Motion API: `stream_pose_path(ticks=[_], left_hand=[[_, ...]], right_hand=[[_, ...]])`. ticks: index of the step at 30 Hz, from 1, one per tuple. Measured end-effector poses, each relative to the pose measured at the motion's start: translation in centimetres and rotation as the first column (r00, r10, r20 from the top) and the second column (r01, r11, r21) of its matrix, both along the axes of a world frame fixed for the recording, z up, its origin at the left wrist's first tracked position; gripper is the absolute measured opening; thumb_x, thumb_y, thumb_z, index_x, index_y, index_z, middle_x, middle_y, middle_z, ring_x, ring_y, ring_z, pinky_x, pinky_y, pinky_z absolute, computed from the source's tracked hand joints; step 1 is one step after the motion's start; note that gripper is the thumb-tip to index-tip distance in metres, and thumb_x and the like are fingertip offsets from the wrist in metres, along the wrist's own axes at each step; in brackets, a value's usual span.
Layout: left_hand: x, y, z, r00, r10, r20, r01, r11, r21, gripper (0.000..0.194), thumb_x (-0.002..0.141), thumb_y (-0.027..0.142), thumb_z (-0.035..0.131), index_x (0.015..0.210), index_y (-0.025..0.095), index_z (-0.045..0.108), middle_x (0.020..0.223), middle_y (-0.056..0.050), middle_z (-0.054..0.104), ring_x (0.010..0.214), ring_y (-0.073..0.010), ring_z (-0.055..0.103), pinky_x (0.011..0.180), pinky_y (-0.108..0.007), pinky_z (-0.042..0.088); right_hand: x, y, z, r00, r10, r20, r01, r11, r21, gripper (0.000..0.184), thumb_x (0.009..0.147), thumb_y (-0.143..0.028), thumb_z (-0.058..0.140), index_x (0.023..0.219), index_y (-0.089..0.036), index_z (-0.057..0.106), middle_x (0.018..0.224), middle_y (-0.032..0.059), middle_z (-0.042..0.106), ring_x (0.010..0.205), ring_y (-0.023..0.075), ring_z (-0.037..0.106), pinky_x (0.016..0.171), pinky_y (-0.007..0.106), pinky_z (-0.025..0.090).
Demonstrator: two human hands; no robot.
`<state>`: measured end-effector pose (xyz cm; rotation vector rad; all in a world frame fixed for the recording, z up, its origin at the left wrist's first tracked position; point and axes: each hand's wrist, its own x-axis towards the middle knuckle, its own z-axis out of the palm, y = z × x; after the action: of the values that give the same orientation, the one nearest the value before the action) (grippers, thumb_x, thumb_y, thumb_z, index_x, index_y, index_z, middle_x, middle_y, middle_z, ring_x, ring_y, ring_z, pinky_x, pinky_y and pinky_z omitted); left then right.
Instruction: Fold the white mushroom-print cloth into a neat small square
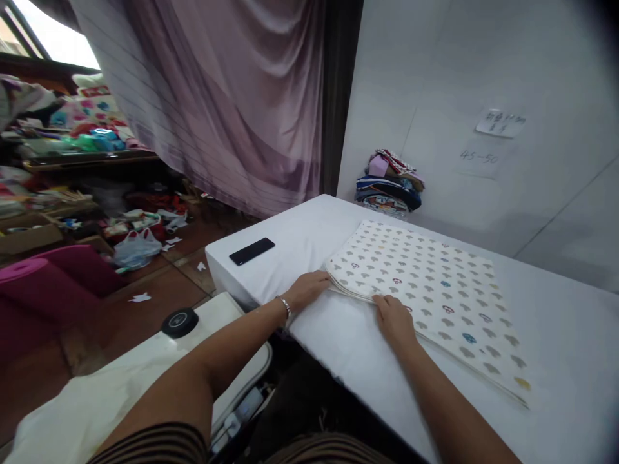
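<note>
Our left hand point(307, 290) and right hand point(395, 320) touch the folded cloth point(428, 274), grip closure unclear; uneven tugging could skew its layers.

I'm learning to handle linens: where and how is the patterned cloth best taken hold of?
Probably pinch the patterned cloth by its near edge, coming from the camera side: it lies flat on the white-covered table, and its stacked layers show along that edge.

Cloth point(425, 283) on the table point(309, 225), phone point(252, 251) to its left, textile pile point(389, 183) behind, curtain point(271, 116) beyond the phone
</note>
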<state>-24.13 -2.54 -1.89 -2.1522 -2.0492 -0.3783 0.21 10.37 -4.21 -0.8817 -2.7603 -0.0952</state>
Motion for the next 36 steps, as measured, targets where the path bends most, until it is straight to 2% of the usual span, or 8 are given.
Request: stream_pose_path(ticks=[4, 9, 12, 20, 23, 26, 32, 36], left_hand=[[0.4, 0.2, -0.5, 0.998, 0.042, -0.044, -0.037, 0.994, 0.101, 0.027, 0.089, 0.012, 0.039, 0.089, 0.019, 0.064, 0.124, -0.004, 0.055, 0.112, -0.019, 0.049, 0.091, -0.034, 0.041], [-0.2, 0.4, -0.2, 0.993, -0.092, -0.073, 0.1, 0.989, 0.111, 0.027, 0.089, 0.012, 0.038, 0.09, 0.019, 0.064, 0.126, -0.005, 0.055, 0.123, -0.0203, 0.041, 0.097, -0.039, 0.038], [-0.4, 0.5, -0.1, 0.993, -0.113, -0.038, 0.115, 0.99, 0.077, 0.026, 0.089, 0.012, 0.039, 0.092, 0.02, 0.063, 0.114, -0.005, 0.061, 0.119, -0.0191, 0.043, 0.098, -0.039, 0.035], [-0.2, 1.1, -0.4, 0.994, 0.008, 0.112, -0.016, 0.997, 0.071, 0.016, 0.083, 0.015, 0.044, 0.09, 0.02, 0.058, 0.089, -0.003, 0.063, 0.091, -0.0159, 0.054, 0.094, -0.035, 0.034], [-0.1, 1.3, -0.4, 0.994, 0.025, 0.104, -0.03, 0.998, 0.05, 0.022, 0.078, 0.011, 0.047, 0.096, 0.02, 0.056, 0.091, -0.003, 0.062, 0.091, -0.0166, 0.053, 0.096, -0.035, 0.032], [0.0, 1.4, -0.4, 0.998, -0.015, 0.055, 0.014, 1.0, 0.013, 0.032, 0.075, 0.008, 0.047, 0.102, 0.021, 0.055, 0.097, -0.005, 0.06, 0.097, -0.0184, 0.051, 0.094, -0.036, 0.031], [0.2, 1.6, -0.3, 1.0, -0.02, 0.01, 0.02, 1.0, 0.002, 0.026, 0.074, 0.008, 0.046, 0.094, 0.021, 0.057, 0.101, -0.006, 0.058, 0.102, -0.0199, 0.047, 0.094, -0.037, 0.031], [0.2, 1.7, -0.5, 1.0, 0.001, -0.012, -0.001, 1.0, -0.012, 0.023, 0.075, 0.008, 0.046, 0.09, 0.021, 0.057, 0.095, -0.005, 0.06, 0.097, -0.0188, 0.05, 0.096, -0.037, 0.029]], right_hand=[[0.0, 0.0, 0.0, 1.0, 0.007, 0.019, -0.007, 1.0, 0.006, 0.029, 0.087, -0.016, 0.043, 0.112, -0.022, 0.055, 0.096, 0.007, 0.057, 0.089, 0.0186, 0.049, 0.069, 0.027, 0.033], [0.0, 0.0, -0.2, 1.0, 0.003, -0.001, -0.003, 1.0, 0.025, 0.029, 0.088, -0.017, 0.042, 0.113, -0.022, 0.055, 0.096, 0.0068, 0.057, 0.089, 0.0188, 0.049, 0.069, 0.027, 0.033], [0.0, -0.1, -0.3, 1.0, 0.01, -0.013, -0.01, 0.999, 0.033, 0.028, 0.088, -0.017, 0.042, 0.112, -0.022, 0.056, 0.095, 0.0068, 0.057, 0.088, 0.0189, 0.048, 0.07, 0.027, 0.033], [0.1, 0.0, -0.4, 0.997, 0.056, -0.046, -0.054, 0.998, 0.035, 0.029, 0.088, -0.018, 0.041, 0.113, -0.022, 0.057, 0.1, 0.0071, 0.057, 0.09, 0.0187, 0.047, 0.073, 0.028, 0.034], [0.1, 0.2, -0.6, 0.996, 0.074, -0.059, -0.072, 0.997, 0.03, 0.03, 0.09, -0.019, 0.04, 0.114, -0.022, 0.057, 0.104, 0.0074, 0.057, 0.092, 0.0193, 0.047, 0.074, 0.028, 0.034], [-0.1, 0.4, -0.7, 0.995, 0.081, -0.052, -0.08, 0.997, 0.017, 0.029, 0.09, -0.023, 0.041, 0.113, -0.022, 0.058, 0.103, 0.007, 0.057, 0.092, 0.0197, 0.048, 0.074, 0.028, 0.035], [-0.1, 0.4, -0.7, 0.988, 0.144, -0.062, -0.142, 0.989, 0.041, 0.027, 0.091, -0.021, 0.04, 0.109, -0.019, 0.059, 0.096, 0.0073, 0.059, 0.088, 0.0181, 0.05, 0.074, 0.027, 0.035], [-0.1, 0.1, -0.2, 0.988, 0.152, -0.003, -0.152, 0.988, 0.015, 0.025, 0.091, -0.019, 0.04, 0.106, -0.018, 0.06, 0.096, 0.007, 0.059, 0.088, 0.0178, 0.05, 0.074, 0.026, 0.035]])
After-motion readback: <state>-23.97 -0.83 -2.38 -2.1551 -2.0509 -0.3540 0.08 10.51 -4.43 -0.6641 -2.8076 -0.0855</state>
